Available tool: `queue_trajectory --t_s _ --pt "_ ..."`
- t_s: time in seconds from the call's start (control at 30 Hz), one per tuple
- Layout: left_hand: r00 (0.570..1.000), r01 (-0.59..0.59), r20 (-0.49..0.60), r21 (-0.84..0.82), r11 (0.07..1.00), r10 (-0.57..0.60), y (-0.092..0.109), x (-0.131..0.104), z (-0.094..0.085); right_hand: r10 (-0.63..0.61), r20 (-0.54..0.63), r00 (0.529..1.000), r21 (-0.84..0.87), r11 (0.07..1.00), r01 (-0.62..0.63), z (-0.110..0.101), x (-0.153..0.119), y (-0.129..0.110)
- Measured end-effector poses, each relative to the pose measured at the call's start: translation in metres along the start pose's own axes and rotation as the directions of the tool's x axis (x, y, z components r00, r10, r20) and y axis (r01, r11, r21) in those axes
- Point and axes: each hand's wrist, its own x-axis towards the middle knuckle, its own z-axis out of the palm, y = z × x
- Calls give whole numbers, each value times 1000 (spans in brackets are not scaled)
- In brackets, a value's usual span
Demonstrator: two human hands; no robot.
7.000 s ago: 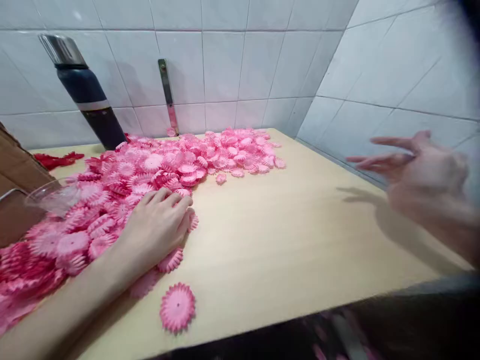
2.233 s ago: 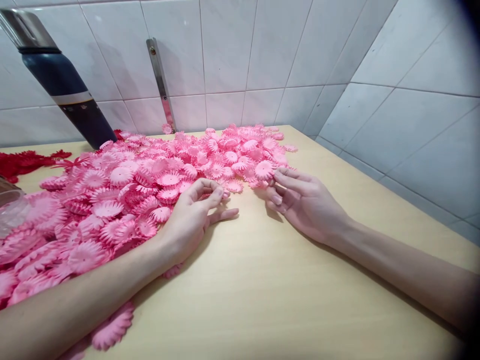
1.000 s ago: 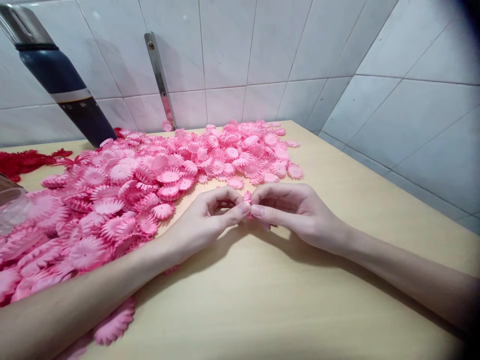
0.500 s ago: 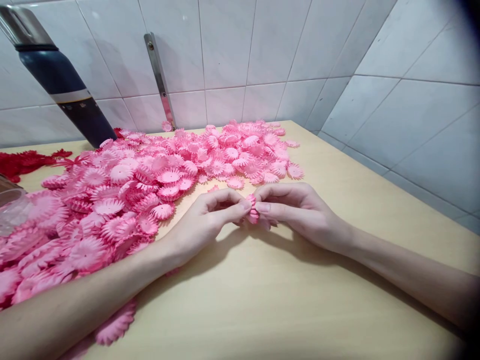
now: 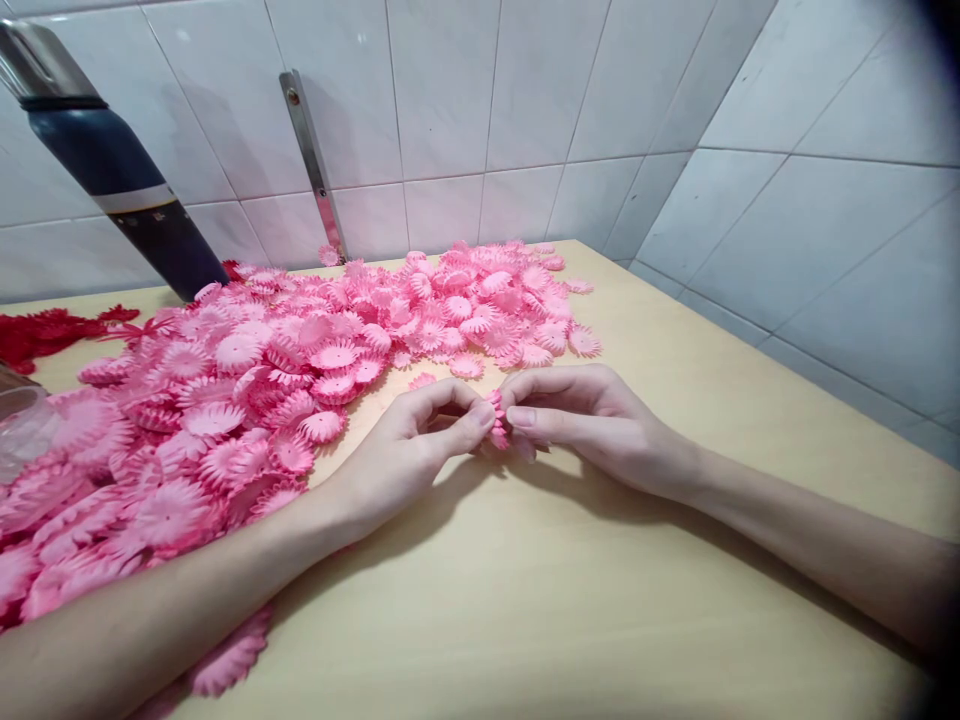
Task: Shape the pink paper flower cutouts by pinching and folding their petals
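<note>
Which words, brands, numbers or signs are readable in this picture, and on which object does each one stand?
None can be read.
Dark blue bottle: small light marks below its pale band, too small and blurred to read.
Held pink piece: no lettering visible.

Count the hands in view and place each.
2: the left hand and the right hand, both over the table with a pink piece pinched between them. Some fingers are hidden.
</note>
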Motion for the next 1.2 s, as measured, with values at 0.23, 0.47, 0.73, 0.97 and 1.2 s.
queue_trajectory --t_s 0.23,0.47,0.73,0.97,1.2 --pt "1000 -11 5 36 999 11 -1 0 -1 2 -19 1000 -30 1000 -3 2 0 -1" --pt "1000 -4 1 23 1000 4 0 0 1 -9 -4 1000 -28 1000 8 0 0 0" --pt "1000 5 -5 22 1000 -5 0 0 1 -12 -5 1000 -37 999 12 1 1 -1" --pt "1000 27 -9 -22 999 -27 0 2 1 -16 19 1000 -62 998 18 0 0 1" --pt "999 -13 -47 69 998 16 0 2 1 -33 -11 999 -49 998 33 2 1 2"
